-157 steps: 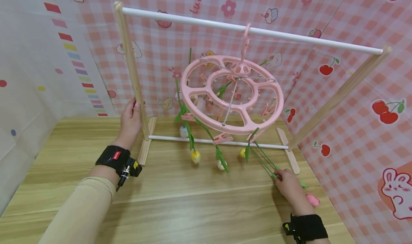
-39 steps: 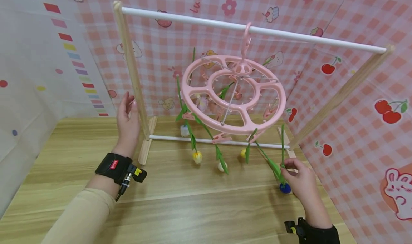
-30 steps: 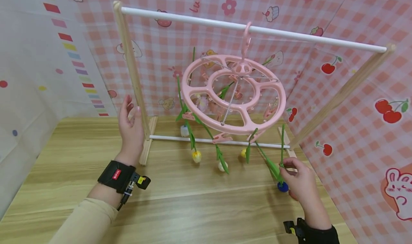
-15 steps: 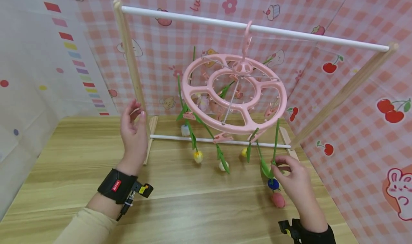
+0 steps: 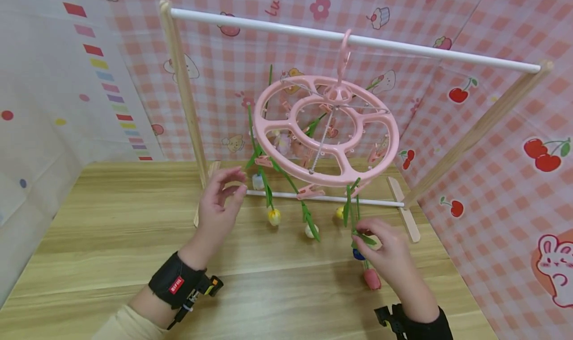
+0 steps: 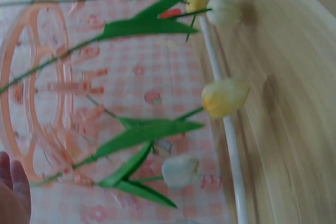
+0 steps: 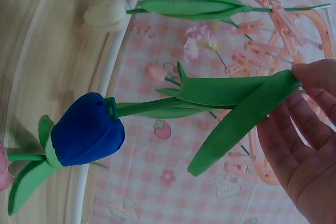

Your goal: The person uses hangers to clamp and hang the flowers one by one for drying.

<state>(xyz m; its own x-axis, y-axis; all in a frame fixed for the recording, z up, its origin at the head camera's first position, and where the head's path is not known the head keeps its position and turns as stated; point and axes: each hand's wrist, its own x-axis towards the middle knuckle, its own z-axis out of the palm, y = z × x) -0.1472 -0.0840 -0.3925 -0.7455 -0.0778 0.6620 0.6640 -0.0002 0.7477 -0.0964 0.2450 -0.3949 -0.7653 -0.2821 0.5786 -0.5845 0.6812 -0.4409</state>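
In the head view my right hand (image 5: 385,245) pinches the stem of a blue tulip (image 7: 88,129) between thumb and fingers, the flower pointing down. A pink tulip (image 5: 372,279) hangs just below it; whether my hand also touches its stem I cannot tell. Above is a round pink clip hanger (image 5: 268,153), hooked over a white rail (image 5: 268,27). Pink clips (image 5: 310,192) on it grip other tulips, among them a yellow tulip (image 5: 274,217) and a white tulip (image 5: 312,231). My left hand (image 5: 219,208), fingers loosely bent and holding nothing, is left of these flowers.
Wooden posts (image 5: 185,101) carry the rail on both sides, standing on wooden feet (image 5: 403,210). A lower white bar (image 5: 376,200) joins them near the wooden tabletop (image 5: 268,290). Checked pink cloth (image 5: 215,81) covers the back and right walls.
My left hand has let go of the left post and moved right, towards the hanging flowers. My right hand has taken up the blue tulip and moved it left; the pink tulip has swung left too.
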